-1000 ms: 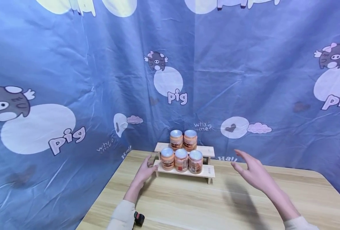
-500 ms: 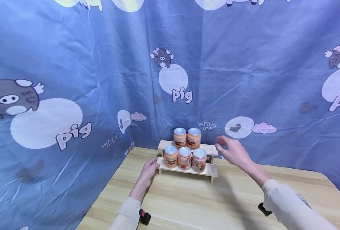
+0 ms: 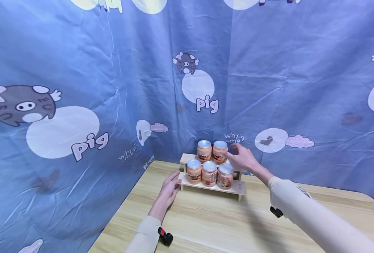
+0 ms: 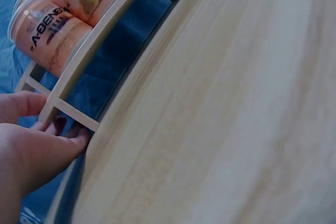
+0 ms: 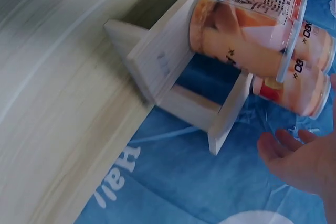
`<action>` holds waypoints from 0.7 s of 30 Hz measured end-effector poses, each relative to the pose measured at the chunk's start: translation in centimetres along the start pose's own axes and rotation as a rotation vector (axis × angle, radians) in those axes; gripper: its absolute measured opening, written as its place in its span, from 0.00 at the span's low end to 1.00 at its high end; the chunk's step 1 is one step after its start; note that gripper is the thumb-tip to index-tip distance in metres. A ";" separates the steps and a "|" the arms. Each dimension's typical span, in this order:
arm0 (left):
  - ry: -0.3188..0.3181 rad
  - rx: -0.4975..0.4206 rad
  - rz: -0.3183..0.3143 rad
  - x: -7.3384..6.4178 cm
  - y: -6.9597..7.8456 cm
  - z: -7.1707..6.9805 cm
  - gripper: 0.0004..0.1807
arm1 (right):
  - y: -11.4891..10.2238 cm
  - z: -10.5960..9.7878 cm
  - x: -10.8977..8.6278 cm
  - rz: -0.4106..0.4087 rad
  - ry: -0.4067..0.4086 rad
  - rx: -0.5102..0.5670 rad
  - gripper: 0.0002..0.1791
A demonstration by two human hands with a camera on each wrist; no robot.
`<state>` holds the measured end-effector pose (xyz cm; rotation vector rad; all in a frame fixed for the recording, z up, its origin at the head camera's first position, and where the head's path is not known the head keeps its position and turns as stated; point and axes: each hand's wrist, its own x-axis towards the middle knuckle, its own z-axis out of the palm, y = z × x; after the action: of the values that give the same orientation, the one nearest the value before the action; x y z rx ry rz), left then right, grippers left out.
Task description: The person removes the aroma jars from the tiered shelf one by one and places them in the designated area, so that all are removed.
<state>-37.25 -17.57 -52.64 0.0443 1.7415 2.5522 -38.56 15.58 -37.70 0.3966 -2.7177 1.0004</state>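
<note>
A two-step wooden rack (image 3: 236,188) holds clear jars of orange fruit with silver lids. Three stand on the lower step, including the left front jar (image 3: 194,172); two stand on the upper step. My left hand (image 3: 169,190) is at the rack's left end. The left wrist view shows its thumb and fingers gripping the end of the lower plank (image 4: 65,85). My right hand (image 3: 242,158) is beside the upper right jar (image 3: 219,153), fingers spread and loosely bent. In the right wrist view, a gap separates those fingers (image 5: 283,148) from the upper right jar (image 5: 296,93).
The rack stands near the back of a pale wooden table (image 3: 205,218). A blue curtain (image 3: 136,70) printed with pigs hangs close behind it and along the left side. Black wrist straps show on both sleeves.
My right hand has moved left and forward, from the rack's right side to the upper right jar. My left hand has stayed at the rack's left end. The head view has shifted slightly.
</note>
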 end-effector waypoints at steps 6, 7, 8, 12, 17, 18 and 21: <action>-0.012 0.023 0.034 0.0 -0.3 -0.6 0.34 | -0.8 1.4 1.3 0.043 -0.034 0.061 0.49; -0.014 0.030 0.041 0.0 -0.3 -0.5 0.34 | -0.8 1.5 1.5 0.050 -0.033 0.069 0.50; -0.013 0.030 0.044 0.0 -0.2 -0.4 0.34 | -0.9 1.7 1.7 0.052 -0.030 0.078 0.50; -0.009 0.024 0.041 0.1 -0.2 -0.2 0.33 | -1.1 2.2 2.1 0.056 -0.007 0.109 0.50; -0.004 0.019 0.033 0.4 -0.5 -0.2 0.33 | -1.1 2.8 2.5 0.045 0.042 0.112 0.46; -0.003 0.020 0.035 0.4 -0.5 -0.2 0.33 | -1.1 2.9 2.6 0.042 0.055 0.109 0.46; 0.010 0.020 0.034 0.4 -0.6 -0.3 0.33 | -1.2 3.2 2.9 0.040 0.083 0.118 0.45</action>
<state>-37.66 -17.58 -53.32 0.0630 1.7854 2.5627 -41.27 12.10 -38.57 0.3142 -2.6105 1.1644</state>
